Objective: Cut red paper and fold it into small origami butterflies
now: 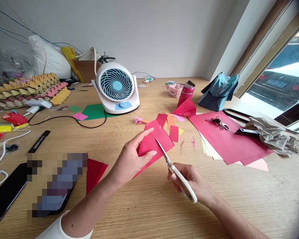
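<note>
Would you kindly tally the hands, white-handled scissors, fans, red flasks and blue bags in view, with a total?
Hands: 2 (left hand, right hand)
White-handled scissors: 1
Fan: 1
Red flask: 1
Blue bag: 1
Total: 6

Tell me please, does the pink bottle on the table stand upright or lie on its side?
Upright: the bottle has its cap on top; folded red paper in front hides part of its lower end.

Blue car plate point(276, 82), characters unclear, black marker point(39, 141), lettering too small to read
</note>
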Tool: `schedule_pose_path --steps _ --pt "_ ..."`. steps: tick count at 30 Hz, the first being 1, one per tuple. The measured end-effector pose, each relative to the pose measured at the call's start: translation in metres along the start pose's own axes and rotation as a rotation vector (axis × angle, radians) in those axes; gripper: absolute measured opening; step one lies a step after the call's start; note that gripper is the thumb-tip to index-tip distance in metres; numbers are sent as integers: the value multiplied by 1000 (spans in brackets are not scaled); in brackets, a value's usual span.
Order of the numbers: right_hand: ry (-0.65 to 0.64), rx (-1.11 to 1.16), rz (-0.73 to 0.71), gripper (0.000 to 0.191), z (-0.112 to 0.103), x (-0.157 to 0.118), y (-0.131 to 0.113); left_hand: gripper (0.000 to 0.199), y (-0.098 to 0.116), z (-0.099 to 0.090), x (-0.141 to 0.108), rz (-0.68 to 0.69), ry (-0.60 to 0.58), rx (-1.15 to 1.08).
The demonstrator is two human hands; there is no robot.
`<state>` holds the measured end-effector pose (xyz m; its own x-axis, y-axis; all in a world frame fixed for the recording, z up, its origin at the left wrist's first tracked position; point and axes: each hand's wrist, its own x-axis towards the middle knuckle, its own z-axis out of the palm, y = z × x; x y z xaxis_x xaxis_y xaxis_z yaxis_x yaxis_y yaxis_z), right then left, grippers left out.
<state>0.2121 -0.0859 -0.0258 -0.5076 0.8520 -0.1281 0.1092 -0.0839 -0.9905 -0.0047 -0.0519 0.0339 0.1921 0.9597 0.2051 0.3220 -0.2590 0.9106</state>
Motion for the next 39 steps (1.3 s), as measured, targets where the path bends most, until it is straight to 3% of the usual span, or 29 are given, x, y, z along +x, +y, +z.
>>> schedule_pose_path --steps 12,29,39 --pt "13 -1 0 52 0 -1 1 63 2 2 -2 -7 -12 42" --pt "-2 0 3 52 -2 -2 0 74 6 0 -4 -59 -130 -14" --pt "19 -17 5 53 1 -2 -2 74 5 0 -5 -44 -101 -3"
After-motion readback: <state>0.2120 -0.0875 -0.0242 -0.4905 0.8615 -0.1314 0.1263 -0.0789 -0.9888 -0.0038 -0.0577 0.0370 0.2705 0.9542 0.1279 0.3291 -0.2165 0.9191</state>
